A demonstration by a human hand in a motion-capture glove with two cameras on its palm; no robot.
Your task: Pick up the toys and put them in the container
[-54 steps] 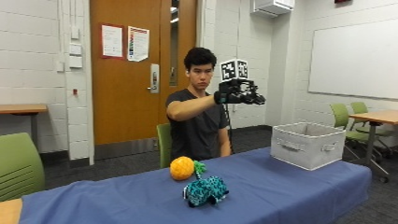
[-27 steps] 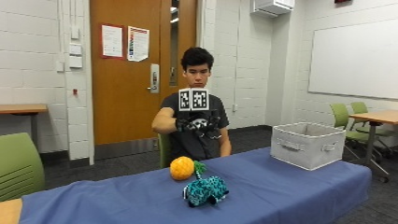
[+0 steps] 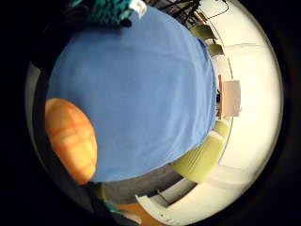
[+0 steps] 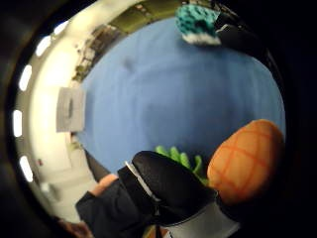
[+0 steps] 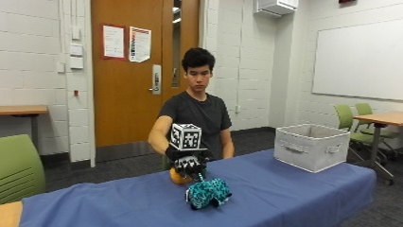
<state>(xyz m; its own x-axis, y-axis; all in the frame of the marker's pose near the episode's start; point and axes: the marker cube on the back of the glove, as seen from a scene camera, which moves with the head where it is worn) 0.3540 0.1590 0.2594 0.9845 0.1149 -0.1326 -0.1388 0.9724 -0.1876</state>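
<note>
An orange pineapple plush toy [image 5: 178, 178] lies on the blue-covered table [image 5: 290, 189] in front of the seated person. My gloved right hand [image 5: 188, 164] is lowered right over it, fingers pointing down and spread, seemingly not closed round it. The thumb side palm view shows the pineapple [image 4: 245, 158] and its green leaves [image 4: 179, 157] close beside my black thumb [image 4: 163, 183]. It also sits close in the little finger side palm view [image 3: 70, 139]. A teal spotted plush animal [image 5: 207, 193] lies nearer the table's front edge. The grey fabric container [image 5: 311, 146] stands at the table's right end.
Green chairs [image 5: 19, 165] stand at the left and at the far right by another desk [image 5: 378, 118]. Between the toys and the container is bare blue cloth [image 3: 141, 94]. The person's bare left hand is hidden behind the table.
My right hand has come down from chest height to the orange pineapple on the table. The toys and the container have not moved.
</note>
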